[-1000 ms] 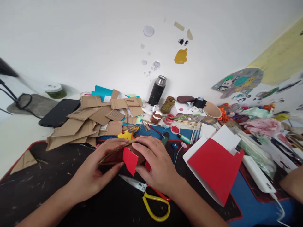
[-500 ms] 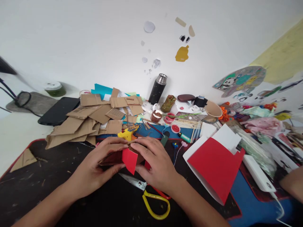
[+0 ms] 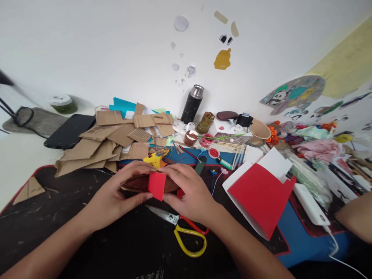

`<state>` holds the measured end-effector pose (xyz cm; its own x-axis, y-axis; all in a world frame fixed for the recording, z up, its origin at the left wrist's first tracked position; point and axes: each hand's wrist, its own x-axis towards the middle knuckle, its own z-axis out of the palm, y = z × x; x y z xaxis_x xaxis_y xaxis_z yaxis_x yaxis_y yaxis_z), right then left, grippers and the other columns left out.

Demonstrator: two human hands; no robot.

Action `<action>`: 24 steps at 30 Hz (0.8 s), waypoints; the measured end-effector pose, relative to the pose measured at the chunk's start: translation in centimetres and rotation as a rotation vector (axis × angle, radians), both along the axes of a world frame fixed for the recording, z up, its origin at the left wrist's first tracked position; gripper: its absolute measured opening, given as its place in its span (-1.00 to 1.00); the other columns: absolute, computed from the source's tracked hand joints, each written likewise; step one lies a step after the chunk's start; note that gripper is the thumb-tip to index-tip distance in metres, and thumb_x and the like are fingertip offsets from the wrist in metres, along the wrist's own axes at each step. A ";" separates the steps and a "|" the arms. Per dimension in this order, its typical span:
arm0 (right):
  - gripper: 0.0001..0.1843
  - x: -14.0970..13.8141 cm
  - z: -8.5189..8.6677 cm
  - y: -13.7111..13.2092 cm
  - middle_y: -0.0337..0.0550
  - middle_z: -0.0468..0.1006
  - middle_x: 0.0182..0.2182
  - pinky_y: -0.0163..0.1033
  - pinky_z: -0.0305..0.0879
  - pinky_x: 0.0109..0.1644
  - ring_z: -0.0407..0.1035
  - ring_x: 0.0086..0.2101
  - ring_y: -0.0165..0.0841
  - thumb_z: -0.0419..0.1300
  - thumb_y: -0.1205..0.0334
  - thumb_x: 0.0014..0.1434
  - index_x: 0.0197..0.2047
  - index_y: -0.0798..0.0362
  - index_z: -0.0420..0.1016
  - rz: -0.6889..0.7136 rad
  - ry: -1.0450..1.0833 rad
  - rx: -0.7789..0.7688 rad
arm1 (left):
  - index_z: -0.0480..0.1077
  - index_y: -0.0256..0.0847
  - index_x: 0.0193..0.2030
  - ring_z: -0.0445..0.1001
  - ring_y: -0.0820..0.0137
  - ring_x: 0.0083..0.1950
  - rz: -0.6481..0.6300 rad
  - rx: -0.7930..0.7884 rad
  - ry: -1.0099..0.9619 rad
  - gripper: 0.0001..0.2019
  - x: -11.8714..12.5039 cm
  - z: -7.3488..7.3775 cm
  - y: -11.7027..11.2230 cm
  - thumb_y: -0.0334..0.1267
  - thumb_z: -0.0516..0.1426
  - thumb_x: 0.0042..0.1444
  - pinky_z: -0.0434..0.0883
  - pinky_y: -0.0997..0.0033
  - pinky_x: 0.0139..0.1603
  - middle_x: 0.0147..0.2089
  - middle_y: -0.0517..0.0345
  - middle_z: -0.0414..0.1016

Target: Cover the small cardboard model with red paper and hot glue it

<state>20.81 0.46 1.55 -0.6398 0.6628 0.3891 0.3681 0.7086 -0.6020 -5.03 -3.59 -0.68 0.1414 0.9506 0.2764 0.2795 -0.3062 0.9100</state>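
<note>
A brown piece that looks like painted cardboard (image 3: 136, 183) is held between both hands above the dark mat, with a red paper flap (image 3: 157, 186) standing across its middle. My left hand (image 3: 120, 190) grips the left end, fingers over the top and thumb below by the flap. On the right end, my right hand (image 3: 188, 190) is closed the same way, and a bit of red shows under its fingers. Scissors (image 3: 176, 221) with one yellow and one red handle lie below the hands, blades pointing left. Just behind the hands is a yellow glue gun (image 3: 157, 159).
Cardboard scraps (image 3: 95, 143) are heaped at the back left. Red paper (image 3: 261, 193) lies on white sheets to the right, beside a white power strip (image 3: 312, 205). A black flask (image 3: 192, 104), paint pots (image 3: 190, 137) and sticks stand behind. Another person's arm (image 3: 356, 219) shows at far right.
The red flap has turned and sits more upright between my hands. My hands keep their hold on the brown piece. The whole view has shifted slightly.
</note>
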 end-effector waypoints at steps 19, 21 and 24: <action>-0.44 -0.9 1.4 1.2 0.00 0.74 0.15 0.01 0.55 0.31 0.66 0.15 -0.11 0.56 0.00 0.40 0.35 -0.04 0.62 -0.026 0.082 -0.264 | 0.48 0.01 0.23 0.74 -0.08 0.28 0.025 -0.293 -0.186 -0.30 0.4 0.3 0.1 0.17 0.58 0.05 0.73 -0.11 0.29 0.28 -0.05 0.74; -0.45 -0.9 1.5 1.2 0.00 0.74 0.16 0.02 0.55 0.31 0.65 0.15 -0.10 0.54 -0.02 0.42 0.35 -0.04 0.62 -0.023 0.085 -0.269 | 0.49 0.00 0.21 0.74 -0.08 0.26 0.031 -0.304 -0.183 -0.32 0.5 0.4 0.1 0.20 0.55 0.08 0.72 -0.10 0.29 0.27 -0.06 0.73; -0.47 -1.0 1.5 1.1 0.03 0.74 0.14 0.05 0.55 0.30 0.66 0.14 -0.08 0.50 -0.08 0.45 0.34 -0.02 0.62 -0.021 0.081 -0.271 | 0.49 -0.01 0.18 0.73 -0.09 0.25 0.060 -0.309 -0.171 -0.33 0.5 0.4 0.1 0.27 0.52 0.09 0.70 -0.14 0.31 0.24 -0.07 0.73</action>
<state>19.79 1.60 3.02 -0.5986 0.7628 0.2447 0.3244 0.5101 -0.7966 -4.48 -3.52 -0.29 0.0599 0.9981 -0.0110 0.1246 0.0035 0.9922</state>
